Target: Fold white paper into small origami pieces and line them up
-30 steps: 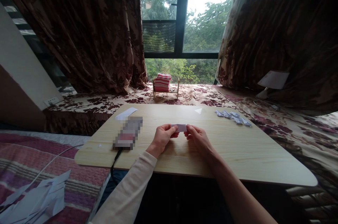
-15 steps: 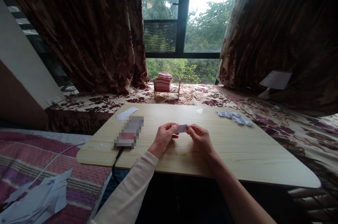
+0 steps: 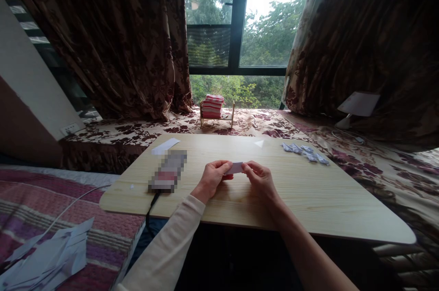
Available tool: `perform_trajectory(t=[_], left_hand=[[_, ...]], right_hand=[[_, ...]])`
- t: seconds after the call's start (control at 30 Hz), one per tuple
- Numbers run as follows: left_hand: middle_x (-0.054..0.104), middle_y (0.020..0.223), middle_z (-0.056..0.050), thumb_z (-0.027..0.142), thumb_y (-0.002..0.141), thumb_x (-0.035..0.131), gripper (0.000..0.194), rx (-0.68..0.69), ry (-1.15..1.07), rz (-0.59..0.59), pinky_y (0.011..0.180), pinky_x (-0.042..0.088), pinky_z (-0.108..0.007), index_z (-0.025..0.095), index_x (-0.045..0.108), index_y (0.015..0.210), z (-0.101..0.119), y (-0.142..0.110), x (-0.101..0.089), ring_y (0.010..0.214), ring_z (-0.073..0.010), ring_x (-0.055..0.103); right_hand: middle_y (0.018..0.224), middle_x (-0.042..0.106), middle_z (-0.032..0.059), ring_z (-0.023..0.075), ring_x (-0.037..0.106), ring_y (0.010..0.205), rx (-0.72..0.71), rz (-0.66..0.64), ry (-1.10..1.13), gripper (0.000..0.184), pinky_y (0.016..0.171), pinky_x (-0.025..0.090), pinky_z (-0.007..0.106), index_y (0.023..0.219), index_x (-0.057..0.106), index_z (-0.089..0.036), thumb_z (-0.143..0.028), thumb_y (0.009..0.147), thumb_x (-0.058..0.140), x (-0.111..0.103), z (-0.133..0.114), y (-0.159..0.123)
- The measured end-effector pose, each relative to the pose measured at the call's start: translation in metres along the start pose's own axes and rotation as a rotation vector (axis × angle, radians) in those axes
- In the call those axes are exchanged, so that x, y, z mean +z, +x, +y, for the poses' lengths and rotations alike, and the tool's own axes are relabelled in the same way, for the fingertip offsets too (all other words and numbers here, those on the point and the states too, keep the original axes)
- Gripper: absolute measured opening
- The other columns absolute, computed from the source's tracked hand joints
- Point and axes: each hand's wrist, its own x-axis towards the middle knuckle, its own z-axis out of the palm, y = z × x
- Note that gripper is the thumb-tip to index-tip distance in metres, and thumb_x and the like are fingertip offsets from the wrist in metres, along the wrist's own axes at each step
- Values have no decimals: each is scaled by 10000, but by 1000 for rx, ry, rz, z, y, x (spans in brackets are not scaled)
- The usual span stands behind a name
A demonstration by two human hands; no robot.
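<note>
Between my two hands, a small folded piece of white paper is held just above the wooden table. My left hand pinches its left end between thumb and fingers. At the right end, the thumb and forefinger of my right hand close on its edge. A small white paper triangle lies beyond my right hand. Toward the table's far right sit several small folded paper pieces. A flat white paper strip rests at the far left of the tabletop.
A blurred-out device with a black strap lies left of my hands, near a tiny white scrap. Loose paper sheets lie on the striped bed at left. Behind the table stand a small rack with pink cloths and a white lamp.
Hardly anything differs. Both hands keep their pinch on the folded paper in nearly the same place, and the view has shifted very slightly.
</note>
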Motion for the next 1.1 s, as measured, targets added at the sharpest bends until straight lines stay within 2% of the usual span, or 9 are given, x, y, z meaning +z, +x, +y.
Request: perform_trajectory(t=[0.1, 0.17, 0.3, 0.5, 0.93, 1.1], left_hand=[[684, 734, -61, 401, 563, 817, 367, 26, 14, -19, 615, 517, -266, 102, 734, 759, 0, -1, 1, 686, -148, 605], [688, 724, -57, 396, 567, 815, 363, 47, 30, -32, 638, 514, -263, 104, 745, 771, 0, -1, 3, 700, -149, 609], [699, 738, -58, 395, 582, 803, 343, 70, 59, -49, 667, 513, -266, 110, 756, 768, -1, -2, 4, 717, -153, 616], [702, 728, -53, 376, 611, 779, 293, 91, 95, -39, 668, 514, -262, 118, 759, 748, -2, -3, 6, 698, -145, 614], [685, 635, -54, 368, 609, 770, 272, 121, 163, -11, 601, 509, -253, 103, 745, 666, -1, -4, 6, 618, -141, 605], [678, 630, -49, 364, 613, 765, 263, 131, 165, 33, 570, 511, -246, 107, 740, 662, -2, -2, 5, 603, -141, 604]], right_hand=[[554, 553, -4, 136, 516, 560, 39, 2, -9, 351, 536, 433, 243, 621, 635, -175, -445, 821, 536, -1, -4, 1], [559, 570, -3, 133, 514, 545, 57, -1, -6, 349, 525, 430, 245, 658, 654, -170, -456, 818, 533, 0, -4, 2], [653, 647, 25, 155, 565, 605, 65, 4, 12, 324, 556, 460, 262, 733, 677, -163, -472, 768, 585, 2, 1, 4], [724, 684, 51, 182, 614, 659, 64, 13, 16, 271, 609, 493, 297, 757, 673, -165, -433, 735, 635, 5, 8, 3], [742, 680, 38, 185, 626, 684, 43, -15, 9, 257, 627, 505, 306, 813, 647, -182, -433, 766, 623, 9, 13, 2], [739, 654, 26, 169, 600, 660, 56, -17, 21, 324, 583, 481, 286, 992, 600, -177, -421, 778, 588, 9, 12, 2]])
